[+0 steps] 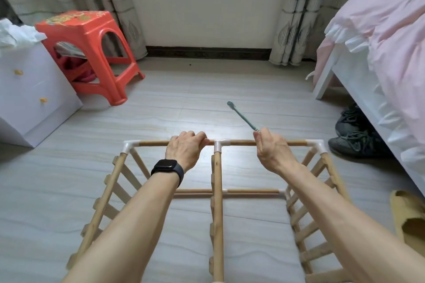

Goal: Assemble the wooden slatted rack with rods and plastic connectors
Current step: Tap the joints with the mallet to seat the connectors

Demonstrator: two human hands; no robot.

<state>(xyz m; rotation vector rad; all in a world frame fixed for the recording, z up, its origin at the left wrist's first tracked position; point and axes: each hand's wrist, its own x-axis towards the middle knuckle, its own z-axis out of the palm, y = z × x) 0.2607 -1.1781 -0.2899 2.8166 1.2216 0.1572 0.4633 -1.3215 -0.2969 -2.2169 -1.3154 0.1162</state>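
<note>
Your left hand [185,149] is curled over the top rod [151,143] of the rack [296,240], knuckles up and fingers wrapped round the wood. The white T-connector [220,143] sits just right of that grip, right at your fingertips. From it the middle post [217,179] runs back toward you between your two forearms. Your right hand [271,149] pinches the near end of a thin teal tool [241,116], which slants away and to the left from your fingers, its small head at the far end over the floor [184,103]. That hand lies across the right half of the same top rod, on the other side of the T-connector from your left. Whether it touches the wood cannot be told. Beyond each grip the rod ends in a white piece: the left corner connector [130,145] outside your left hand, the right corner connector [318,144] outside your right. Slatted side panels [108,190] slope down from those corners, outside each forearm. Below your wrists a lower rod [253,190] crosses the rack and meets the post at another white joint. A black watch [167,169] sits on your left wrist. Far left of your left hand stand a red stool [87,53] and a white cabinet [34,89]. Right of your right hand are dark shoes [354,135] under a bed [379,41], and a tan slipper [409,216] lies nearer you.
</note>
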